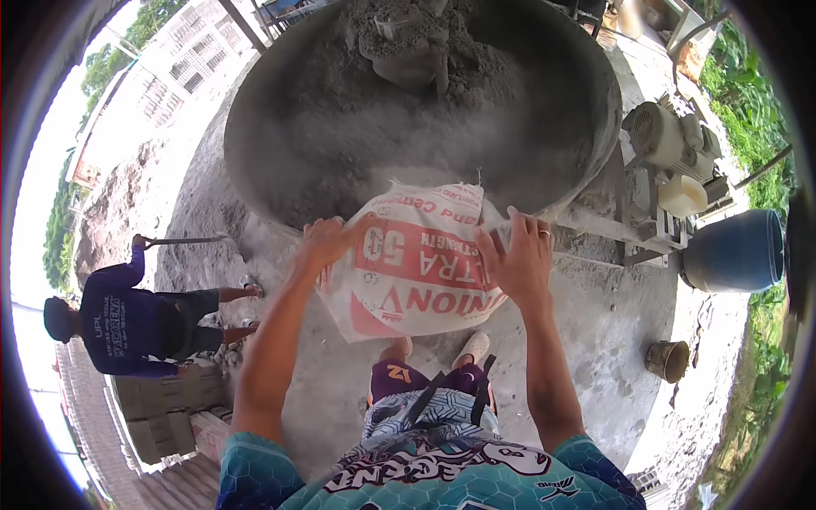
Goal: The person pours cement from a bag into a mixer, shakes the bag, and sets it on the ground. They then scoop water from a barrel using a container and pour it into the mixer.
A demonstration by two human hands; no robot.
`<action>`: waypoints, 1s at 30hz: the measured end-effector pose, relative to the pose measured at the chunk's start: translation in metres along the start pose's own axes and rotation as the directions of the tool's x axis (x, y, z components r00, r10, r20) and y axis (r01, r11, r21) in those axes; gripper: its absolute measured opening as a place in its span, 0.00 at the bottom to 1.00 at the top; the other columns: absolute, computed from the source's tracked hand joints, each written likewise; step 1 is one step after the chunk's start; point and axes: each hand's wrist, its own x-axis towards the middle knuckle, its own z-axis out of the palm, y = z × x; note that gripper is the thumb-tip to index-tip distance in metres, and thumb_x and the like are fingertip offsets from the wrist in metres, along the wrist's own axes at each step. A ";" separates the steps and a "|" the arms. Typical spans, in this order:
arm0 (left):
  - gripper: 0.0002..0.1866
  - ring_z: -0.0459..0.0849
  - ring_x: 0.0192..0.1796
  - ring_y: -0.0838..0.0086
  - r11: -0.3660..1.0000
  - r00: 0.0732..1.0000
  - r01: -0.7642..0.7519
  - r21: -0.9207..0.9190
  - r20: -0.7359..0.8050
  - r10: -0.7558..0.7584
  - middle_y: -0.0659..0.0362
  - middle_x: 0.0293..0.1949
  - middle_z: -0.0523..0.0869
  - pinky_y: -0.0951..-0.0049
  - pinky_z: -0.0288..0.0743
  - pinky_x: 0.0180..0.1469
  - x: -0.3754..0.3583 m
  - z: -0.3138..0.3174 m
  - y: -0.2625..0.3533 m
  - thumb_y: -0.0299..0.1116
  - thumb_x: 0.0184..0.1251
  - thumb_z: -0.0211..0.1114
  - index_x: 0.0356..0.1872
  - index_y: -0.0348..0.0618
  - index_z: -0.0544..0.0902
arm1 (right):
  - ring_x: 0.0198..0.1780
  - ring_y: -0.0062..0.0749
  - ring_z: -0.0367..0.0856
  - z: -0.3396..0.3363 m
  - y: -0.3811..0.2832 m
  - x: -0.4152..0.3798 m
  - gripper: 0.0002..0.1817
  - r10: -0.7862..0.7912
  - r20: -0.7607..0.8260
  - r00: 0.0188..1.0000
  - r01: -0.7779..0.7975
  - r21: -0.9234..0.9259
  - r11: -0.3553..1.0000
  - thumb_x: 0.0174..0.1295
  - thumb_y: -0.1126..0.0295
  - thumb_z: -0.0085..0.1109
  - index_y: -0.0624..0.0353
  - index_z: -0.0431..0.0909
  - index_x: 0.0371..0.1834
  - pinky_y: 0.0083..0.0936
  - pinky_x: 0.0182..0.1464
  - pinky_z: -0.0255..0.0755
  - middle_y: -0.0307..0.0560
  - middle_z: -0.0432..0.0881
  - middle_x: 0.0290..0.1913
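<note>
A white and red cement bag [416, 270] lies tilted over the near rim of a large round mixer pan [246, 183]. Its open end hangs inside, where pale dust rises. My left hand [334, 240] grips the bag's left edge with bent fingers. On the opposite side, my right hand [520, 255] holds the bag, its fingers partly hidden by the bag's edge. Grey powder and heaped mix [480, 72] cover the middle of the pan around a central hub.
On the left, another person [127, 314] stands holding a long-handled tool [189, 240]. A motor [667, 136], a blue drum [733, 252] and a small bucket [667, 361] are to the right. Stacked blocks [170, 412] sit at lower left.
</note>
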 end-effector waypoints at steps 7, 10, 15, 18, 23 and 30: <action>0.63 0.87 0.59 0.41 0.997 0.997 -0.061 -0.048 0.034 0.063 0.31 0.49 0.89 0.51 0.77 0.64 -0.013 -0.020 0.005 0.88 0.56 0.49 0.52 0.22 0.85 | 0.64 0.67 0.77 0.054 -0.039 0.002 0.41 -0.104 0.207 0.973 0.139 -0.162 0.977 0.71 0.36 0.52 0.74 0.86 0.46 0.57 0.77 0.57 0.73 0.84 0.52; 0.65 0.89 0.55 0.43 0.985 0.987 -0.160 -0.069 0.012 0.162 0.34 0.45 0.91 0.51 0.80 0.62 -0.013 -0.020 -0.008 0.91 0.51 0.50 0.47 0.22 0.88 | 0.59 0.66 0.79 0.064 -0.070 0.007 0.39 0.023 0.272 0.962 0.046 -0.244 0.969 0.75 0.38 0.47 0.72 0.86 0.43 0.53 0.69 0.65 0.69 0.86 0.51; 0.69 0.89 0.58 0.48 0.974 0.970 -0.211 -0.084 0.106 0.219 0.41 0.49 0.92 0.55 0.78 0.65 -0.002 -0.016 -0.025 0.96 0.37 0.55 0.48 0.25 0.90 | 0.56 0.63 0.82 0.088 -0.064 0.010 0.34 -0.006 0.156 0.988 0.049 -0.273 0.961 0.78 0.44 0.46 0.70 0.87 0.42 0.53 0.65 0.69 0.66 0.87 0.46; 0.69 0.90 0.57 0.49 0.970 0.967 -0.201 -0.137 0.129 0.219 0.42 0.48 0.92 0.56 0.78 0.66 -0.012 -0.024 -0.037 0.96 0.35 0.56 0.47 0.26 0.90 | 0.55 0.64 0.81 0.091 -0.070 0.012 0.34 0.112 0.216 0.970 -0.052 -0.269 0.962 0.79 0.43 0.43 0.66 0.87 0.41 0.55 0.64 0.67 0.65 0.86 0.49; 0.67 0.89 0.60 0.50 0.962 0.955 -0.227 -0.152 0.160 0.250 0.42 0.51 0.92 0.56 0.77 0.67 -0.017 -0.040 -0.022 0.94 0.37 0.58 0.49 0.27 0.90 | 0.57 0.62 0.81 0.099 -0.072 0.012 0.31 0.091 0.144 0.985 -0.042 -0.311 0.949 0.80 0.46 0.44 0.64 0.88 0.43 0.56 0.66 0.67 0.63 0.86 0.49; 0.72 0.87 0.64 0.49 0.973 0.966 -0.195 -0.125 0.146 0.212 0.38 0.58 0.88 0.57 0.75 0.69 -0.016 -0.034 -0.022 0.91 0.38 0.62 0.65 0.23 0.78 | 0.58 0.61 0.81 0.092 -0.085 0.009 0.28 0.139 0.146 0.979 -0.099 -0.252 0.963 0.79 0.51 0.46 0.64 0.89 0.44 0.56 0.66 0.65 0.62 0.86 0.51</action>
